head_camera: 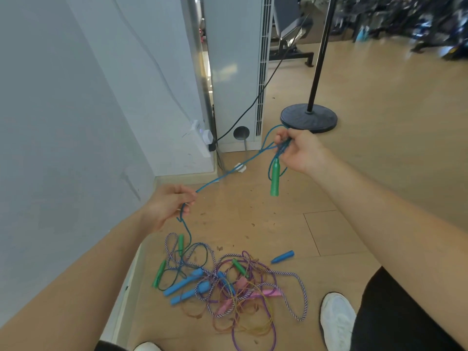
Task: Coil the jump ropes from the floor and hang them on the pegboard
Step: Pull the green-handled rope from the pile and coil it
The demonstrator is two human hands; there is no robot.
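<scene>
On my feed, a thin teal braided rope (228,173) stretches between both hands. The right hand (298,150) is raised and reaching forward, fingers curled and pinching a few gathered loops, with a tapered green plastic handle (275,179) dangling just below it. The left hand (169,203) sits lower and closer in, pinching the same cord between thumb and fingers. From there the rope drops into the tangled pile (228,287) on the wood-look plank floor (329,198) by the wall: twisted purple-and-white cord, skinny purple and amber plastic lines, chunky blue, green and pink handles. One blue handle (283,257) lies at the pile's right edge.
</scene>
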